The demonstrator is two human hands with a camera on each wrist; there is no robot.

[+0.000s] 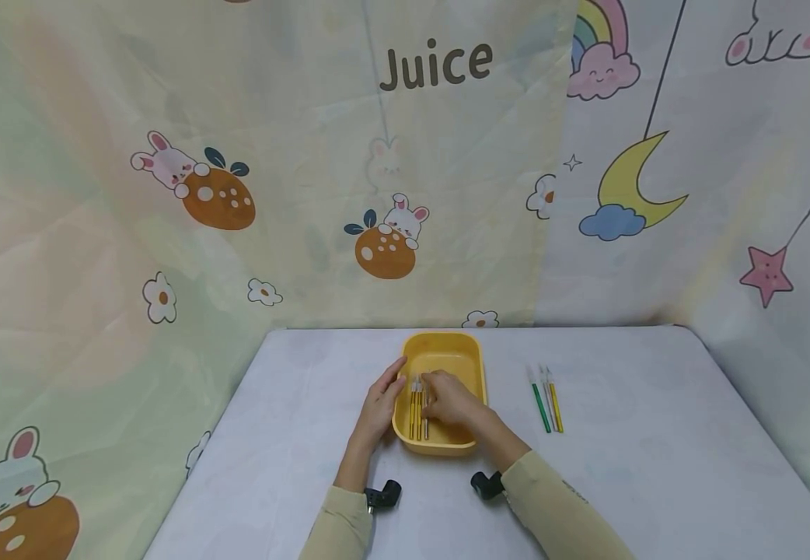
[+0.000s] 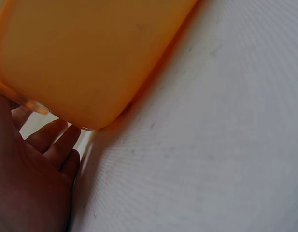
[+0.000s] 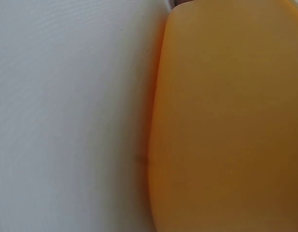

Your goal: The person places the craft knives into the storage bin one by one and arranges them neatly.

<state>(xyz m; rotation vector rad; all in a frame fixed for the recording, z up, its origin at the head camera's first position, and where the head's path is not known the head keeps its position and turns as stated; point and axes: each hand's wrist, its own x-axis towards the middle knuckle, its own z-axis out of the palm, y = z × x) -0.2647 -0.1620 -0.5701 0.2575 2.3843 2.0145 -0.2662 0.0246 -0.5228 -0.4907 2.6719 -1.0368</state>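
A yellow plastic tray (image 1: 457, 354) stands on the white table. Along its left side lie several slim pens (image 1: 415, 408) with clear caps, side by side lengthwise. My left hand (image 1: 378, 404) rests against the tray's left wall, fingers extended along it; in the left wrist view the left hand (image 2: 35, 169) reaches the tray's outer wall (image 2: 91, 63). Inside the tray, my right hand (image 1: 452, 398) pinches a slim pen (image 1: 427, 426) beside the others; its fingers partly cover it. The right wrist view is filled mostly by the tray's outer wall (image 3: 226, 116).
To the tray's right, a green pen (image 1: 541, 407), a white-grey pen (image 1: 550, 404) and a yellow pen (image 1: 556, 406) lie on the table (image 1: 657, 467). Printed cloth walls (image 1: 307, 155) stand behind and beside the table.
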